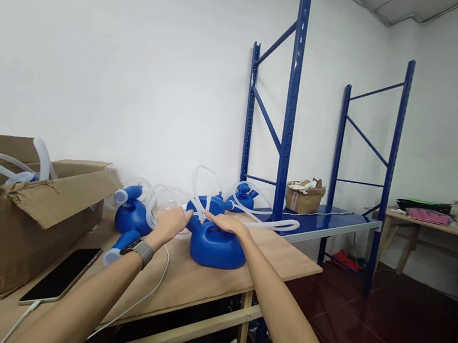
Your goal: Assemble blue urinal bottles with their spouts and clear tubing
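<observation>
A blue plastic container (217, 249) with a handle stands on the wooden table (285, 253). My right hand (225, 223) is at its top, near the handle, and the fingers are partly hidden behind the hand. Just left of the container's neck is my left hand (170, 223), closed near a translucent white tube (203, 202); what it grips is too hidden to make out. A watch (140, 250) is on my left wrist. Another blue container (132, 217) with coiled tubing stands to the left, and a blue piece with a pale end (112, 256) lies behind my left wrist.
An open cardboard box (33, 229) stands at the left, with a phone (63, 276) and white cable beside it. More blue containers (245, 196) are at the back. Blue shelving (292, 101) and a small carton (305, 198) are on the right.
</observation>
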A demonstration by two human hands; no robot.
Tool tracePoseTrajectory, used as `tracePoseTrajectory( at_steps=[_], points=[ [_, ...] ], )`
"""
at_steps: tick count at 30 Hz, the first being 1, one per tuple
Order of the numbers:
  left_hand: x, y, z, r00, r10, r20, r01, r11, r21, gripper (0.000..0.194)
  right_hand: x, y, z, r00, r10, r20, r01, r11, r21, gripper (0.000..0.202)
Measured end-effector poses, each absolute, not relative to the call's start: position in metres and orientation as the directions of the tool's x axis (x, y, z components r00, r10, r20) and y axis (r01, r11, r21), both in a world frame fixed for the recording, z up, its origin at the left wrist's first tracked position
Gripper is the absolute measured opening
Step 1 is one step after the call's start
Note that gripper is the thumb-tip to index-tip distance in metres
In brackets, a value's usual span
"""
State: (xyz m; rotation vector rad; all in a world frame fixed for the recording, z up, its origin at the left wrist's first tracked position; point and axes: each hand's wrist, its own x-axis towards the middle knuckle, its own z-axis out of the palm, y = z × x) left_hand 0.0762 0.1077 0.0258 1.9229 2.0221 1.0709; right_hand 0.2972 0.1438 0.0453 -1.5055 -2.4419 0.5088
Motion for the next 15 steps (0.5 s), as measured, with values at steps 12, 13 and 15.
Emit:
tracePoseTrajectory(
  at_steps=[12, 13, 15],
  points=[
    [0.088, 0.127, 0.028, 0.139, 0.876, 0.461, 0.944, -0.257, 0.205, 0.028, 0.286, 0.136, 0.036, -0.362, 0.923, 0.134, 0.870, 0.386, -0.309, 0.083],
    [0.090, 0.132, 0.027, 0.119, 0.881, 0.459, 0.948, -0.239, 0.213, 0.028, 0.286, 0.136, 0.037, -0.364, 0.922, 0.130, 0.868, 0.387, -0.312, 0.082],
    [0.093, 0.140, 0.024, 0.092, 0.885, 0.457, 0.953, -0.212, 0.219, 0.027, 0.287, 0.138, 0.038, -0.381, 0.918, 0.114, 0.861, 0.397, -0.319, 0.081]
  ],
)
